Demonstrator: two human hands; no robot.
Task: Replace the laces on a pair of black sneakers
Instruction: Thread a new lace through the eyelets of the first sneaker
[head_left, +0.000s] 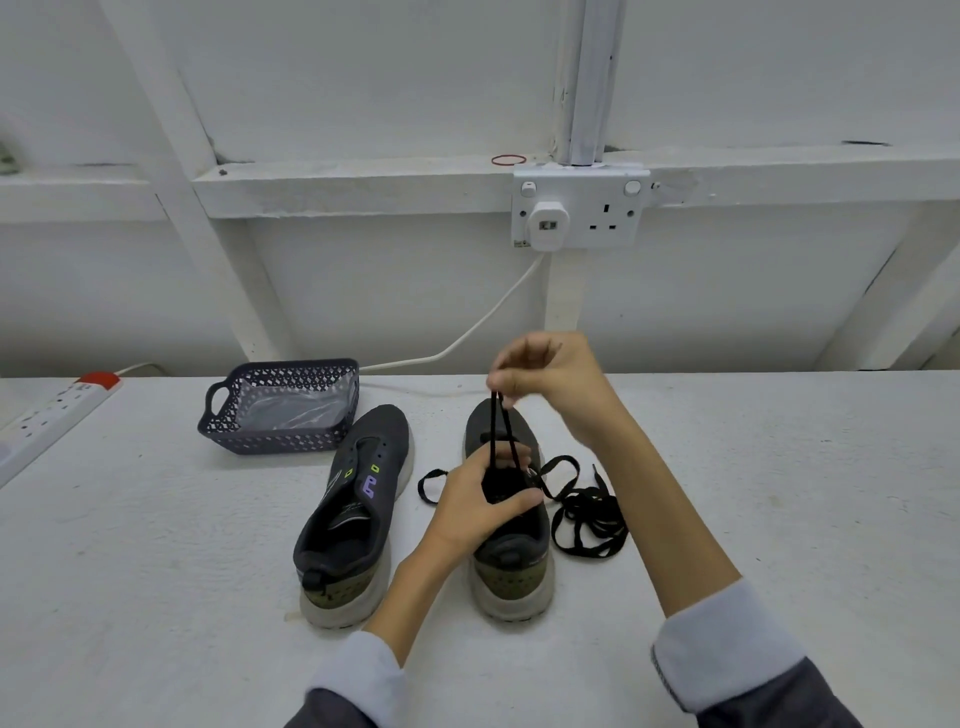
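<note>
While the right hand (550, 379) pinches two strands of the black lace (501, 431) between thumb and fingertips just above the middle of the frame, the strands run down, drawn fairly straight, into the throat of the sneaker (511, 566) that stands just right of centre on the white table (156, 519). The left hand (478, 504) grips that sneaker across its tongue and eyelet rows, thumb on the near side and fingers curled over the far side. More black lace lies in a loose coil (589, 501) to the right of the shoe. Whether it is the same lace or a second one I cannot tell.

The second sneaker (382, 431) stands left of centre with bare eyelets, and a dark basket (280, 441) stands beyond its toe.

The lace looks flat, woven and limp, and probably weighs almost nothing. It will likely carry no push along its length, so for threading it is best held close to a tip, where it is stiffest. The coil looks ready to snag if it is pulled fast.

The sneaker appears light, with a soft upper, so it may slide or fold unless it is pinned beside the eyelets, as the left hand does.
</note>
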